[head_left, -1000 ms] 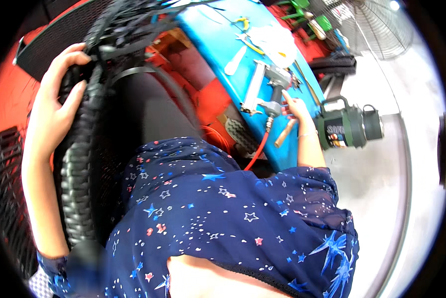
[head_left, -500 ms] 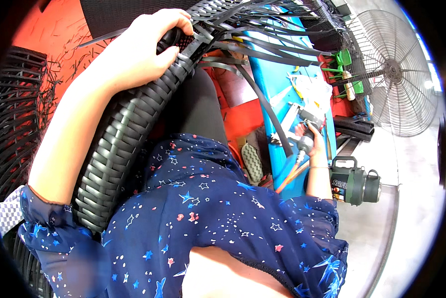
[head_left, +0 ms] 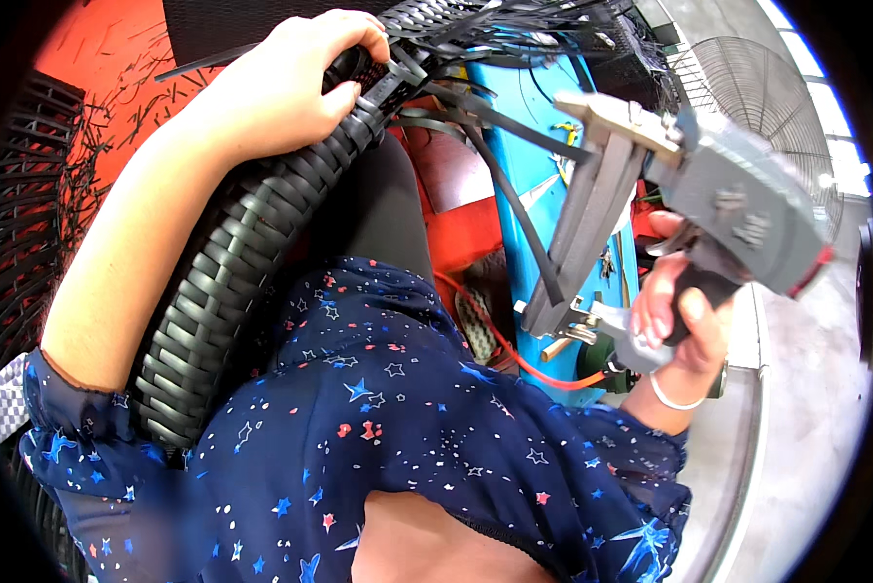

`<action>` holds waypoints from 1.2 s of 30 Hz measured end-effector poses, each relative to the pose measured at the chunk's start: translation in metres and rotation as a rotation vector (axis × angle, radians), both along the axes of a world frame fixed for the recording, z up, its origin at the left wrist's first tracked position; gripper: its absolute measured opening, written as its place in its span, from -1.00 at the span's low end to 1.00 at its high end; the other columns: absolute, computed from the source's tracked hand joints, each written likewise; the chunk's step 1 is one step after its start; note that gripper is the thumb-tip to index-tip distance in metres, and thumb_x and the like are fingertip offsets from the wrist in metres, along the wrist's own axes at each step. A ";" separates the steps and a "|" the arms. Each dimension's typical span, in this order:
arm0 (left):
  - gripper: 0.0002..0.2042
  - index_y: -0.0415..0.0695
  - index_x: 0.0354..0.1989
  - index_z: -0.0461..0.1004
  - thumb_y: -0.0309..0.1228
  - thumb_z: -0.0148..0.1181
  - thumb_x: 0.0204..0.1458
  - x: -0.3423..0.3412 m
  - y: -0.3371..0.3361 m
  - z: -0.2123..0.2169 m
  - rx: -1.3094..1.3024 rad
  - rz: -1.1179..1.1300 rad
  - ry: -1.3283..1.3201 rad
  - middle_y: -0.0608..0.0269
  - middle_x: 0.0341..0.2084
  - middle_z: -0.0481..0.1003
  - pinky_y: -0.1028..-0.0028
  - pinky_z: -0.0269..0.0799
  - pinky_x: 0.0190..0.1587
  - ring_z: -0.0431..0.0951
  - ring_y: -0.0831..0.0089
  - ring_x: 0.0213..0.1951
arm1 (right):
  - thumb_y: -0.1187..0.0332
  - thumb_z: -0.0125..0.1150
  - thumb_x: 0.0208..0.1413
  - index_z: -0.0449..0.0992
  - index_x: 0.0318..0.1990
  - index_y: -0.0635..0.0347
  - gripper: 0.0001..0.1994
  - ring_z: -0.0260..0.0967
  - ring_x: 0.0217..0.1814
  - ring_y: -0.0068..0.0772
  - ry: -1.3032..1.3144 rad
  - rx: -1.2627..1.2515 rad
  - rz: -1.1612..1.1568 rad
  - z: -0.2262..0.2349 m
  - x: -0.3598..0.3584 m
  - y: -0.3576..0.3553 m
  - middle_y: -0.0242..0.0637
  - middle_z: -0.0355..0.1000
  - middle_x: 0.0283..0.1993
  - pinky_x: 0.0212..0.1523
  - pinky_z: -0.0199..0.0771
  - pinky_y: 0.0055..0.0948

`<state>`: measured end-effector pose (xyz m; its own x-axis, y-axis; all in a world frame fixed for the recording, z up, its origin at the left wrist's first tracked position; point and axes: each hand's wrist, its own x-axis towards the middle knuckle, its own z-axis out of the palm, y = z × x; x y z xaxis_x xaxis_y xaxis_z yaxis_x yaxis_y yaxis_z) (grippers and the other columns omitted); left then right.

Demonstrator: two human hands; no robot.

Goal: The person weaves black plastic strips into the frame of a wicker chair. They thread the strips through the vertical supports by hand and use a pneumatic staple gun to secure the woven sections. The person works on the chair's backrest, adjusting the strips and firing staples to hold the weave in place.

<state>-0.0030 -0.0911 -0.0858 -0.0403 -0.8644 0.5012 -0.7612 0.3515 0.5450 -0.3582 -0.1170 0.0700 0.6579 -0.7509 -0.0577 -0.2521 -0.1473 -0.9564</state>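
My left hand (head_left: pixel 286 87) is closed around the upper part of a black woven rattan frame (head_left: pixel 227 257), fingers over its far edge and thumb on the near side. The woven piece slants across my lap, and loose black strips (head_left: pixel 514 131) fan out to the right from its upper end. At the right, my right hand (head_left: pixel 684 311) grips the black handle of a grey air staple gun (head_left: pixel 747 209), raised above the bench. An orange air hose (head_left: pixel 509 358) runs from the handle's base. The gun's long magazine points toward the lower left, apart from the weave.
Under the gun lies a blue bench (head_left: pixel 519 92) with small tools on it. A large wire fan (head_left: pixel 762 107) stands at the far right. Another black woven piece (head_left: pixel 18 219) is at the left, beside strip scraps on the red floor (head_left: pixel 116 49). A green flask (head_left: pixel 597 358) is partly hidden.
My right hand has lifted the staple gun off the bench, bringing it up and closer. The orange hose now arcs below it. My left hand keeps its hold on the weave.
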 end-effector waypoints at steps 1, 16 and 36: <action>-0.67 -0.17 -0.01 0.39 -0.55 0.16 0.00 0.002 0.000 -0.001 0.002 0.001 -0.007 0.14 0.18 0.36 0.25 0.15 0.33 0.30 0.13 0.25 | 0.15 0.31 0.11 0.05 0.29 0.66 -0.18 0.22 -0.75 -0.52 0.010 -0.041 0.038 0.012 0.019 0.006 -0.39 0.25 -0.69 -0.62 0.37 -0.54; -0.48 -0.18 0.25 0.29 -0.42 0.19 0.08 0.003 -0.008 -0.019 -0.009 0.091 -0.075 -0.04 0.23 0.33 0.23 0.14 0.36 0.28 0.05 0.28 | 0.23 0.34 0.13 0.52 -0.31 0.29 -0.73 0.33 -0.63 -0.64 0.556 -0.052 0.325 0.007 0.119 -0.057 -0.38 0.39 -0.62 -0.56 0.32 -0.58; -0.68 -0.15 0.05 0.40 -0.43 0.14 0.10 -0.010 -0.002 0.009 -0.045 0.109 -0.128 0.11 0.07 0.45 0.27 0.26 0.25 0.40 0.12 0.15 | 0.37 0.23 0.19 0.46 -0.38 0.28 -0.83 0.30 -0.67 -0.63 0.447 -0.027 0.208 0.015 0.097 -0.053 -0.39 0.36 -0.61 -0.63 0.31 -0.60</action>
<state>-0.0126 -0.0934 -0.0763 -0.0139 -0.8439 0.5364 -0.8583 0.2852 0.4265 -0.2615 -0.1697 0.0847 0.7092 -0.6116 -0.3506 -0.5995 -0.2614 -0.7565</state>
